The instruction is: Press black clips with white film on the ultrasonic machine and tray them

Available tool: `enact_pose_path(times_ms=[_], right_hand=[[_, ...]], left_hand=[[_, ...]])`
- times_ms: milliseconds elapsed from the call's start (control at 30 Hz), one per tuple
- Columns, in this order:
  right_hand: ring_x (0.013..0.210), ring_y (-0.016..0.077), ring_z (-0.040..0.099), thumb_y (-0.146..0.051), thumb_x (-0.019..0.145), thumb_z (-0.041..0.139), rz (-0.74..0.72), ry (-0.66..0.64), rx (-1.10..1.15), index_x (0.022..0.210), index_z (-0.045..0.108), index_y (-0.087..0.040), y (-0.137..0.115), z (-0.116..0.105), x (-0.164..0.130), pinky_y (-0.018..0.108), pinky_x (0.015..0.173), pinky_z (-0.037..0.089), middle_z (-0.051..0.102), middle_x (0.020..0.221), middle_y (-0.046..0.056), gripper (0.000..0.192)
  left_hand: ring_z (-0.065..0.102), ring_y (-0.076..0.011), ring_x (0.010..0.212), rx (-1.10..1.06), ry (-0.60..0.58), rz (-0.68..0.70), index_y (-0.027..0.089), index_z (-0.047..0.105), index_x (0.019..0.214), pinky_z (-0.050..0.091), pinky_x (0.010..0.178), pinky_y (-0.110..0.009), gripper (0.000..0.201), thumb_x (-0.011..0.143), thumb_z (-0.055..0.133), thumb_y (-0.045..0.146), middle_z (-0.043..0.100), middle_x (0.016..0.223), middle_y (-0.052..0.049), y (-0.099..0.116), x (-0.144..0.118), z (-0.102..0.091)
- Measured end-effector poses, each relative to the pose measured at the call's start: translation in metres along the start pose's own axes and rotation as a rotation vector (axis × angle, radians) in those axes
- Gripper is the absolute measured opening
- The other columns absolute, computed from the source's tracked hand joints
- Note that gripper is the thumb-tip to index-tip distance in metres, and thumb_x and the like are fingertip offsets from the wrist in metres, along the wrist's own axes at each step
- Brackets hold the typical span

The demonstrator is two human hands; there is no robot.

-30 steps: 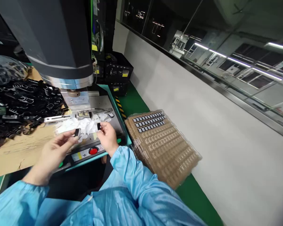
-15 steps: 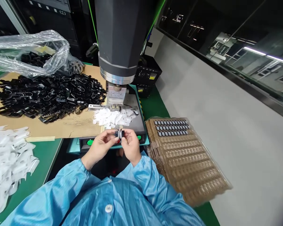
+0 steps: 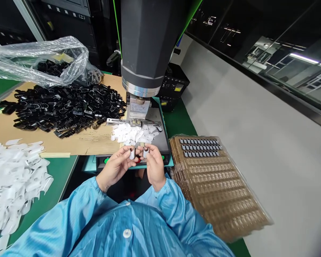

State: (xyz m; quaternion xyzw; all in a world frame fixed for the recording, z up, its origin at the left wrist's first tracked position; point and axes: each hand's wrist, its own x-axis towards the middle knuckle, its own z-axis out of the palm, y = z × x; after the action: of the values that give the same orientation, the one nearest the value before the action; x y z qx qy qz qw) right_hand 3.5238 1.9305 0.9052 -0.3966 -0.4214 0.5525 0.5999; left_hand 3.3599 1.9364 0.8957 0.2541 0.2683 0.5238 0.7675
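Head view: 2 small white-capped parts are being held up side by side, 1 pinched in the fingertips of the left hand [image 3: 115, 167] as the left part [image 3: 132, 154] and 1 pinched in the fingertips of the right hand [image 3: 154, 167] as the right part [image 3: 146, 152], just in front of the near edge of the press base [image 3: 160, 142] and above its green button [image 3: 106, 161]. Both grips are being kept at the very tips, so a part could probably be dropped into the dark gap below the base if either pinch is loosened; the smooth moulded plastic looks slippery, which would be adding to that risk. A sleeve could also be brushed against the loose heap of white pieces [image 3: 132, 134] lying on the metal plate, and pieces could be scattered off the edge. The press head [image 3: 147, 43] is being seen as a heavy dark faceted column ending in a bright metal ring, directly beyond the hands, so fingers could be caught if they are being moved under it. To the far left, glossy black curved clips [image 3: 64, 107] are piled on brown cardboard [image 3: 77, 142], beside a crinkled clear plastic bag [image 3: 42, 57]. At the near left, thin white curved shells [image 3: 13, 178] are being heaped on the green mat. To the right, a stack of tan blister trays [image 3: 219, 192] is lying wrapped in film, with 3 rows of small dark parts filled at its far end.
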Motion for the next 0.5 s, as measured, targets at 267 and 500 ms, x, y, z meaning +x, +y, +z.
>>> enact_pose_path(times_ms=[267, 500], right_hand=[[0.086, 0.0199, 0.07, -0.035, 0.096, 0.065, 0.121, -0.067, 0.12, 0.129, 0.067, -0.026, -0.0115, 0.0043, -0.0013, 0.043, 0.081, 0.065, 0.075, 0.122, 0.008, 0.035], [0.085, 0.0193, 0.069, -0.029, 0.096, 0.059, 0.119, -0.105, 0.116, 0.127, 0.062, -0.027, -0.0061, 0.0037, 0.0019, 0.043, 0.085, 0.065, 0.073, 0.117, 0.006, 0.032]], left_hand=[[0.076, -0.0165, 0.091, -0.095, -0.011, -0.063, 0.017, 0.074, 0.124, 0.065, 0.075, -0.023, 0.029, 0.097, 0.075, 0.027, 0.076, 0.122, -0.012, -0.0002, -0.0014, -0.0023], [0.076, -0.0186, 0.093, -0.064, -0.004, -0.065, 0.017, 0.073, 0.127, 0.065, 0.075, -0.025, 0.034, 0.096, 0.077, 0.029, 0.076, 0.122, -0.013, 0.0015, -0.001, -0.001]])
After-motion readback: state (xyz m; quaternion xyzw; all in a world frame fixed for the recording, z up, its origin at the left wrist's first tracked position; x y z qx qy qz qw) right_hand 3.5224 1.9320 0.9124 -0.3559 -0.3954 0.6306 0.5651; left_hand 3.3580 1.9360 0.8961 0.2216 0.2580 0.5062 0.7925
